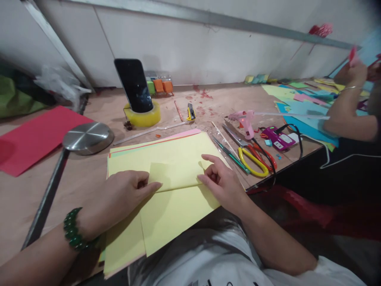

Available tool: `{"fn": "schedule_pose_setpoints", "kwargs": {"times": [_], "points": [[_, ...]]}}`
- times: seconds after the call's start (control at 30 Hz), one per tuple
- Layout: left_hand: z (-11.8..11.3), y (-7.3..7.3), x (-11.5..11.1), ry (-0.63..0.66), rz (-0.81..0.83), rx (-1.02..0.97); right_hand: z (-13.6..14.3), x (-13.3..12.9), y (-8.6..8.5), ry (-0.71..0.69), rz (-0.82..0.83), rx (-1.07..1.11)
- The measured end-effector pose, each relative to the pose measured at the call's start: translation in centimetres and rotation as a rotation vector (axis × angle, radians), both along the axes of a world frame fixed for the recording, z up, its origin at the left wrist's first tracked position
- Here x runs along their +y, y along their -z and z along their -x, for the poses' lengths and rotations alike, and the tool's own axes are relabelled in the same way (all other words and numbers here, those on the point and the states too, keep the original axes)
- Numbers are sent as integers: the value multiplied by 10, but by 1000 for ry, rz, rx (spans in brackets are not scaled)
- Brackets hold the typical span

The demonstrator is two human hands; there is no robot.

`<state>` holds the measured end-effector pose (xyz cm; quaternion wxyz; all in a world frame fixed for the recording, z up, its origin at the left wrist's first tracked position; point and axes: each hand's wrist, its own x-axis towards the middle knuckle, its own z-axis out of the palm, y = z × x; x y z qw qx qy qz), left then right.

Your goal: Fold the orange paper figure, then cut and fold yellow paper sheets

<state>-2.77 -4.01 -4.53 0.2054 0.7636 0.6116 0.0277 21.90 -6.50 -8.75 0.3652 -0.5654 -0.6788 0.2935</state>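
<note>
A pale yellow sheet of paper (175,216) lies over a stack of coloured paper (133,161), with its far part folded over along a crease. My left hand (120,194), with a green bead bracelet (73,230) at the wrist, grips the left end of the folded part between thumb and curled fingers. At the right end, my right hand (222,180) pinches the fold with its thumb near the crease, and the forefinger reaches out above a lifted corner. The sheet's near edge hangs over my lap.
A phone (133,85) stands in a yellow tape roll (143,115). Scissors (253,161), tweezers (230,155), a pink glue gun (245,123) and a purple device (278,139) lie right. A metal lamp base (88,138) and red paper (38,137) are left. Another person's arm (345,107) shows far right.
</note>
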Motion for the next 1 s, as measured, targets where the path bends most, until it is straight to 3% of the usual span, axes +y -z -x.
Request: {"fn": "schedule_pose_setpoints", "kwargs": {"times": [0.33,0.7,1.0], "points": [[1,0,1,-27,29,-34,4,1,-4,32,-73,-200],[-1,-4,2,-57,87,-86,3,1,-2,20,-95,-209],[-4,-7,-2,-38,64,-1,2,-1,-1,-14,-71,-141]]}}
